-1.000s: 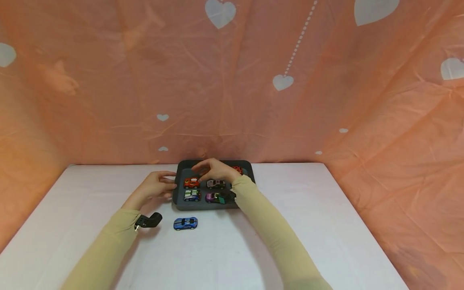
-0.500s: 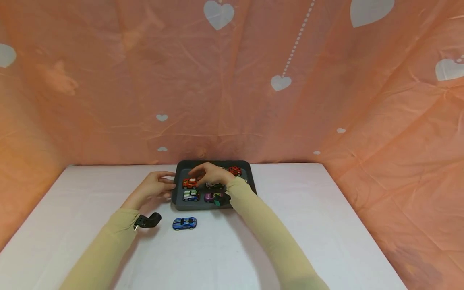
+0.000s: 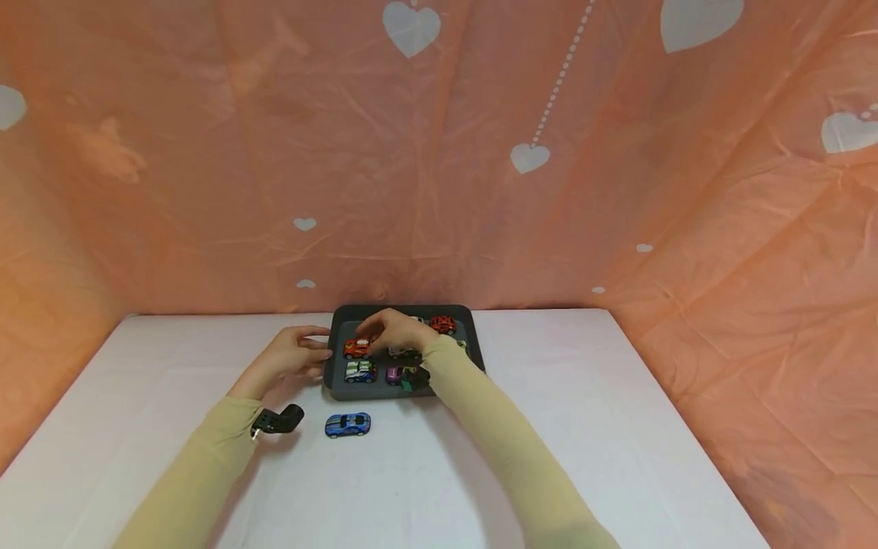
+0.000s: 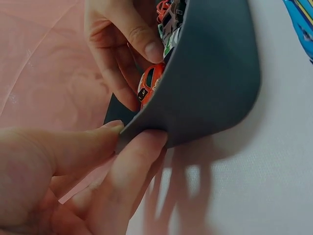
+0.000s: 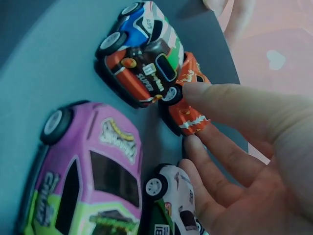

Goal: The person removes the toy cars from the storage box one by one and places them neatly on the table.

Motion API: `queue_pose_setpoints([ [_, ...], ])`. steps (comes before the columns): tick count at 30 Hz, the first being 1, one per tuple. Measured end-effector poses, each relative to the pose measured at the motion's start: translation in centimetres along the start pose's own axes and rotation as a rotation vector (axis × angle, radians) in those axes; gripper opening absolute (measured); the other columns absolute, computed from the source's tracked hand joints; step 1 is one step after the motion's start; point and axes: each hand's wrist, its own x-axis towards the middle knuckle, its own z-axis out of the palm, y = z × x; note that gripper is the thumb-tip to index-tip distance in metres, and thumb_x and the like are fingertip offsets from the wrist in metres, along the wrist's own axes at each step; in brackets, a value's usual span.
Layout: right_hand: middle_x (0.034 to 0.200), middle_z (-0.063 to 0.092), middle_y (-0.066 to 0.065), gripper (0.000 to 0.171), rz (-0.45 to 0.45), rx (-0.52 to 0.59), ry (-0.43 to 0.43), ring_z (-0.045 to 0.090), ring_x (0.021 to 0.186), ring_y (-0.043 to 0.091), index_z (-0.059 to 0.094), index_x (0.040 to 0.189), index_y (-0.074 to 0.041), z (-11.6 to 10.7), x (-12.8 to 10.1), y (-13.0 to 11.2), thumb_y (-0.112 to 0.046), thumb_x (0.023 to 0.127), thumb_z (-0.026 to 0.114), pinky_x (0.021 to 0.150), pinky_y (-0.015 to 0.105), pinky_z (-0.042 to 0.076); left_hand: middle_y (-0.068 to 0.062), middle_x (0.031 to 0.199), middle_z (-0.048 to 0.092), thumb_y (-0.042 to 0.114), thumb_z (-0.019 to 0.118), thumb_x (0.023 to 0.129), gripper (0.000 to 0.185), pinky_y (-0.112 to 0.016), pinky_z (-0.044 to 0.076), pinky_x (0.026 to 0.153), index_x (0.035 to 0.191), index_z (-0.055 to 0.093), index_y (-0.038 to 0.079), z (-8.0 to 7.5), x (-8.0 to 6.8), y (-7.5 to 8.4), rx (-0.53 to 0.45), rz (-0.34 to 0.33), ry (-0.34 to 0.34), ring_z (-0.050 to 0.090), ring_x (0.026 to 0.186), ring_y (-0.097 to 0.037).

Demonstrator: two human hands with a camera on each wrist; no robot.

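Observation:
A dark grey tray (image 3: 384, 393) with several toy cars in it stands at the back of the table. My left hand (image 3: 281, 358) pinches the tray's left rim between thumb and fingers, plainest in the left wrist view (image 4: 215, 73). Inside the tray my right hand (image 3: 395, 332) has its thumb and fingers on either side of an orange toy car (image 5: 191, 113), pinching it. A white, green and blue toy car (image 3: 360, 371) sits just in front of that one. Beside it is a purple and green toy car (image 5: 105, 161); a white and green toy car (image 5: 178, 196) lies under my right fingers.
A blue striped toy car (image 3: 347, 425) rests on the white table (image 3: 411, 488) in front of the tray. Near the tray's back right corner is a red and black toy car (image 3: 443, 325). An orange curtain (image 3: 439, 259) with hearts hangs behind the table.
My right hand has shifted slightly left and down over the orange toy car, uncovering more of the red and black one. The left hand stays at the tray's rim.

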Motion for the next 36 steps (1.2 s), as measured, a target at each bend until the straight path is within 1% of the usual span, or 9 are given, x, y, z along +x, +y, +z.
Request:
queue_pose_setpoints([
  [6, 0.119, 0.063, 0.016, 0.045, 0.011, 0.009, -0.012, 0.061, 0.098, 0.02, 0.06, 0.122, 0.006, -0.08, 0.55, 0.13, 0.01, 0.079, 0.072, 0.08, 0.022, 0.051, -0.037, 0.12, 0.054, -0.003, 0.061, 0.09, 0.055, -0.029, 0.057, 0.061, 0.137, 0.037, -0.014, -0.17, 0.11, 0.09, 0.003, 0.008, -0.012, 0.066, 0.076, -0.016],
  [12, 0.123, 0.061, 0.014, 0.047, 0.022, -0.018, -0.011, 0.06, 0.102, 0.019, 0.06, 0.124, 0.004, -0.03, 0.68, 0.14, 0.007, 0.079, 0.073, 0.082, 0.023, 0.05, -0.034, 0.116, 0.058, 0.0, 0.062, 0.09, 0.055, -0.029, 0.057, 0.061, 0.138, 0.037, -0.013, -0.25, 0.18, -0.12, 0.007, 0.024, -0.007, 0.066, 0.077, -0.016],
  [17, 0.125, 0.06, 0.013, 0.049, 0.03, -0.058, -0.022, 0.058, 0.105, 0.02, 0.059, 0.126, 0.003, 0.0, 0.63, -0.1, 0.006, 0.08, 0.073, 0.083, 0.022, 0.049, -0.033, 0.113, 0.06, 0.0, 0.058, 0.093, 0.052, -0.029, 0.057, 0.061, 0.138, 0.036, -0.014, -0.2, 0.14, 0.11, 0.009, 0.011, -0.007, 0.067, 0.079, -0.018],
  [21, 0.126, 0.06, 0.012, 0.05, 0.046, -0.076, -0.024, 0.057, 0.107, 0.02, 0.058, 0.127, 0.001, 0.12, 0.5, -0.1, 0.004, 0.08, 0.073, 0.084, 0.024, 0.049, -0.033, 0.113, 0.059, 0.0, 0.057, 0.093, 0.052, -0.029, 0.057, 0.062, 0.138, 0.035, -0.014, -0.02, 0.08, 0.18, 0.016, 0.004, -0.006, 0.067, 0.081, -0.02],
  [26, 0.121, 0.062, 0.012, 0.048, 0.052, -0.077, -0.018, 0.058, 0.102, 0.018, 0.06, 0.126, 0.001, 0.14, 0.55, -0.11, 0.004, 0.08, 0.074, 0.081, 0.023, 0.05, -0.033, 0.112, 0.06, -0.001, 0.058, 0.093, 0.051, -0.029, 0.057, 0.061, 0.137, 0.036, -0.014, 0.0, 0.08, 0.15, 0.033, 0.008, 0.001, 0.067, 0.079, -0.02],
  [32, 0.116, 0.064, 0.011, 0.046, 0.053, -0.074, 0.0, 0.058, 0.096, 0.015, 0.062, 0.122, 0.001, 0.28, 0.58, -0.01, 0.005, 0.078, 0.075, 0.078, 0.021, 0.049, -0.034, 0.115, 0.058, -0.002, 0.059, 0.092, 0.051, -0.03, 0.057, 0.061, 0.137, 0.038, -0.013, 0.04, 0.21, -0.11, 0.014, -0.002, 0.004, 0.066, 0.075, -0.017],
  [36, 0.113, 0.065, 0.011, 0.044, 0.057, -0.076, 0.003, 0.058, 0.094, 0.015, 0.063, 0.12, 0.001, 0.34, 0.59, -0.19, 0.006, 0.078, 0.075, 0.076, 0.021, 0.05, -0.034, 0.115, 0.058, -0.002, 0.059, 0.092, 0.051, -0.03, 0.057, 0.061, 0.137, 0.038, -0.013, 0.04, 0.21, -0.19, 0.02, 0.004, 0.006, 0.067, 0.076, -0.018],
])
